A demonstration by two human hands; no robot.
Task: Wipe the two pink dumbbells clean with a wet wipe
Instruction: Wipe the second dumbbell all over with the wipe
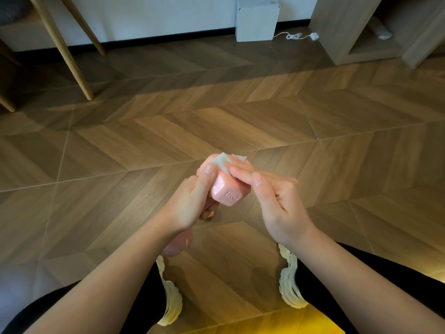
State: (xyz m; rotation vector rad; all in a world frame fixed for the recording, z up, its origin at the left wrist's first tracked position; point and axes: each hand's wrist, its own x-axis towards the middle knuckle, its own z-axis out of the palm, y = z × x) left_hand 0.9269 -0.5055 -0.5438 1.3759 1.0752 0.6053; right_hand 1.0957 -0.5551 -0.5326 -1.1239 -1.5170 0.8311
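Above the brown chevron-patterned wooden floor (240, 121), mid-scene, the left hand (190, 203) grips a pink square-headed dumbbell (226, 195) by its handle, fingers curled round it, thumb lying up along the near head. The right hand (274, 198) pinches a crumpled white wet wipe (225, 161) against the far head, fingertips together. A second pink dumbbell (177, 245) lies on the floor under the left wrist, beside a cream-white shoe (172, 304).

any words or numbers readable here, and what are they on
"1KG": embossed on the end face of the pink dumbbell held in the left hand.
Second dumbbell on the floor: any marking too blurred to read.
Nothing else readable.
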